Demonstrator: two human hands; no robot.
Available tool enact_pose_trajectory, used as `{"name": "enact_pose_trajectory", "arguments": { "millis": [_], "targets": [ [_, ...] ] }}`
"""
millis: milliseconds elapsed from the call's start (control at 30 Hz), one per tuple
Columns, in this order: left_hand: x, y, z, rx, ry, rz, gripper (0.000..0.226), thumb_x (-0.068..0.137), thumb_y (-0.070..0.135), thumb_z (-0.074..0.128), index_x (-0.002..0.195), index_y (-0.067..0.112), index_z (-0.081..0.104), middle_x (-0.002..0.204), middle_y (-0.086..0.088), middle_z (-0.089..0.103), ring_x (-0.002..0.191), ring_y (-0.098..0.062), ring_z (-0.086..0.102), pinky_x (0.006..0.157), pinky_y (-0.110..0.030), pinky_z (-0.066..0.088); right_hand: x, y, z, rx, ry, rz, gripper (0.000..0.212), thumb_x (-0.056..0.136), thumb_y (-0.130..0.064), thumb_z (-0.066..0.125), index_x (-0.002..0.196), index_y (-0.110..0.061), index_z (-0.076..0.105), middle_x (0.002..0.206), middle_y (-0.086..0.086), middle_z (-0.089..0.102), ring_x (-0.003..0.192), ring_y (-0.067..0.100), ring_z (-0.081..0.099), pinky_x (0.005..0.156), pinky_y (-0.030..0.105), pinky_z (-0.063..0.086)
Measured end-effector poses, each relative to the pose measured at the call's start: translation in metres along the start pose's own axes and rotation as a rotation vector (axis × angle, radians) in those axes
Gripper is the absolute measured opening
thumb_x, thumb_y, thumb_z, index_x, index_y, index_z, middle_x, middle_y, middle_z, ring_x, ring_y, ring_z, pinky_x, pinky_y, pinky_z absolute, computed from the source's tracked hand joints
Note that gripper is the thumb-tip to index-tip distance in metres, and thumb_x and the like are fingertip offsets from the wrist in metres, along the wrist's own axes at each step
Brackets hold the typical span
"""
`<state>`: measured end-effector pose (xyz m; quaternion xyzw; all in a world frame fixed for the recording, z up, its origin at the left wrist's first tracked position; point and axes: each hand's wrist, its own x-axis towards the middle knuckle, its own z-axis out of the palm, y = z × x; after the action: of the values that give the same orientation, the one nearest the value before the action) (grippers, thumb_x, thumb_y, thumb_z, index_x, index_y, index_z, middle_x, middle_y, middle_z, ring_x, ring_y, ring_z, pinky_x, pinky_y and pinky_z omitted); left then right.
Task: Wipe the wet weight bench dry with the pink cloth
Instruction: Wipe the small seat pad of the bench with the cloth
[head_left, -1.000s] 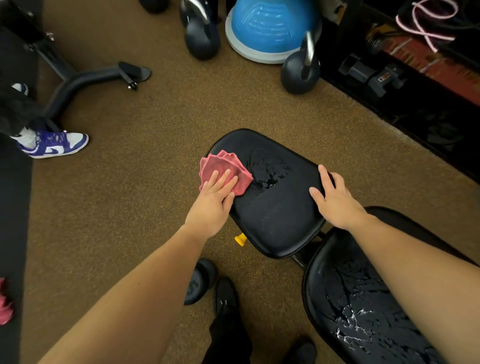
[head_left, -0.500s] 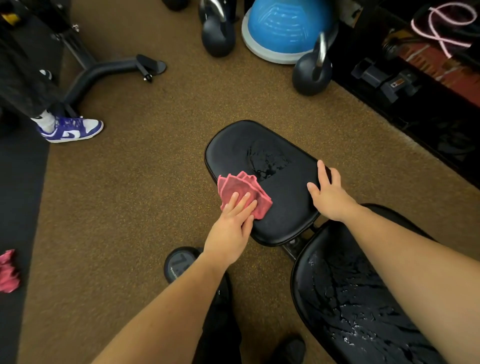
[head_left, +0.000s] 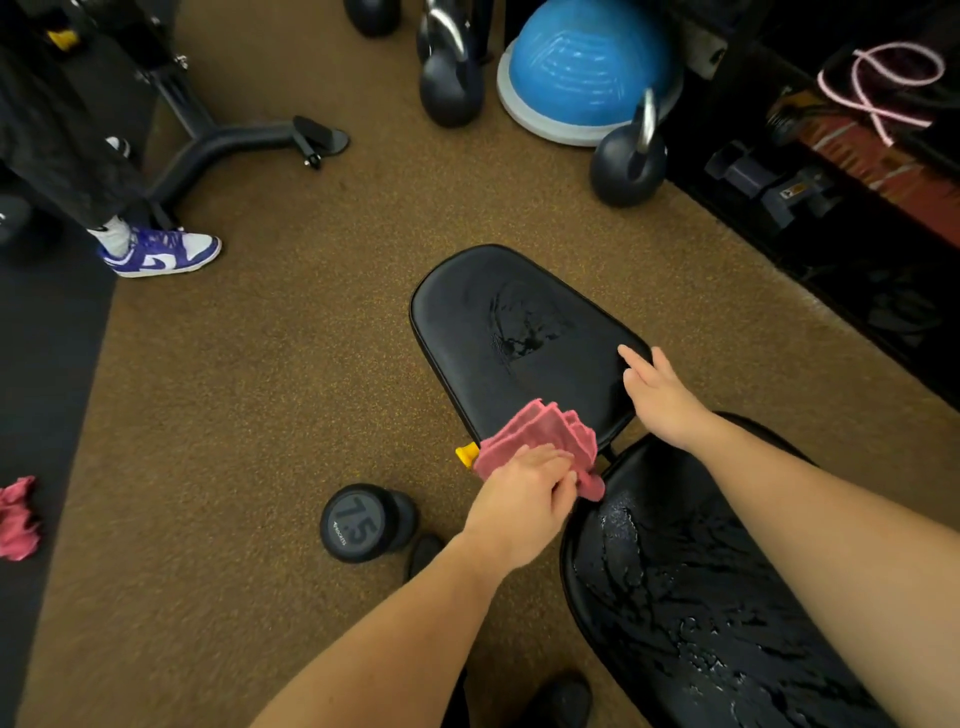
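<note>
Dragged nearer, the folded pink cloth (head_left: 540, 441) now overhangs the black padded bench seat (head_left: 509, 332)'s near edge, left hand (head_left: 522, 493) fingers curled gripping it; right hand (head_left: 657, 395) rests flat, fingers together.

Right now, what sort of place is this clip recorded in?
Most likely a gym or home workout room: black padded weight bench, dark round kettlebells with metal handles beside a blue half-dome balance trainer, and a black dumbbell marked 7.5 on brown speckled flooring.
</note>
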<state>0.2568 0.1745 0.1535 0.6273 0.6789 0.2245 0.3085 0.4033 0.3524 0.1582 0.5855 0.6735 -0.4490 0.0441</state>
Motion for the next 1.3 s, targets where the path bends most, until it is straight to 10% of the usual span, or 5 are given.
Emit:
{"name": "enact_pose_trajectory", "arguments": {
  "millis": [333,533,767,933,1300],
  "targets": [
    [0.063,0.051,-0.063,-0.821,0.274,-0.275,0.030,0.107,0.023,0.037,0.107,0.017,0.067,0.098,0.001,0.071,0.095,-0.006,0.065,0.088,-0.022,0.051,-0.047,-0.053,-0.010,0.864,-0.233,-0.097,0.080,0.089,-0.074,0.030,0.127,-0.014,0.067,0.117,0.011,0.073,0.110,0.029,0.069,0.086,0.041,0.057],
    [0.108,0.020,-0.081,-0.521,0.264,-0.134,0.027,0.099,0.037,0.052,0.122,0.040,0.067,0.126,0.010,0.055,0.127,-0.013,0.046,0.114,-0.044,0.035,-0.031,-0.060,-0.005,1.067,-0.120,-0.192,0.045,0.090,-0.009,0.070,0.133,-0.013,0.058,0.124,0.015,0.069,0.114,0.029,0.067,0.096,0.039,0.056],
    [0.124,-0.069,-0.123,0.055,0.091,-0.256,0.031,0.097,0.018,0.061,0.128,0.024,0.060,0.133,-0.005,0.044,0.125,-0.029,0.042,0.109,-0.041,0.036,0.020,-0.044,-0.040,0.206,0.473,-0.307,0.032,0.089,-0.020,0.075,0.116,-0.032,0.064,0.114,-0.006,0.065,0.107,0.012,0.061,0.093,0.031,0.048],
    [0.131,-0.118,-0.146,0.274,-0.150,-0.362,0.070,0.094,0.019,0.067,0.155,0.025,0.032,0.164,-0.003,0.014,0.144,-0.031,0.034,0.112,-0.043,0.038,0.051,-0.022,-0.009,-0.459,0.245,-0.239,0.058,0.100,-0.046,0.051,0.154,-0.038,0.030,0.162,0.010,0.026,0.152,0.028,0.017,0.122,0.048,0.018],
    [0.137,-0.126,-0.156,0.317,-0.177,-0.304,0.067,0.097,0.016,0.061,0.156,0.028,0.032,0.167,0.003,0.013,0.148,-0.025,0.030,0.115,-0.040,0.032,0.049,-0.024,0.036,-0.460,0.351,-0.359,0.051,0.106,-0.048,0.039,0.155,-0.038,0.034,0.169,-0.001,0.015,0.155,0.022,0.008,0.123,0.046,0.009]
  ]
}}
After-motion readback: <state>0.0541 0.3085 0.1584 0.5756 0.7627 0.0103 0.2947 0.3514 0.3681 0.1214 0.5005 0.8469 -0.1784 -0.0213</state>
